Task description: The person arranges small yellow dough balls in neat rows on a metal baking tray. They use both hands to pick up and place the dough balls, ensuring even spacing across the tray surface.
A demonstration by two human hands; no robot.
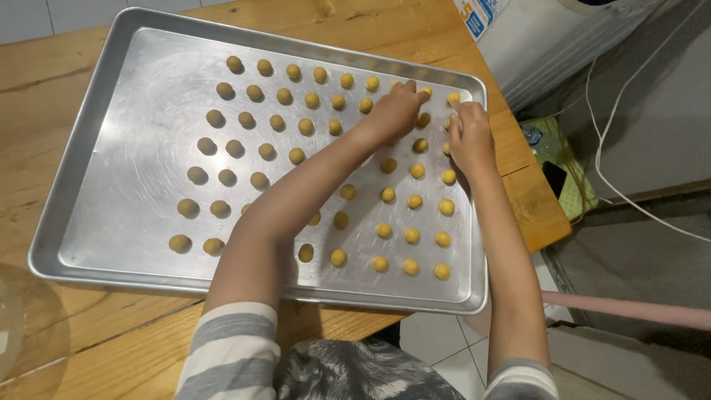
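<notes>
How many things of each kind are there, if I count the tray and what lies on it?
Yellow dough balls: about 53 in view; more may be hidden
Metal tray: 1
Total: about 54

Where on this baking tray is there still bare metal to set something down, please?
The metal tray has a wide bare strip along its left side, between its rim and the leftmost dough balls. The rest is crowded with rows of balls. The left hand and right hand work at the far right corner.
</notes>
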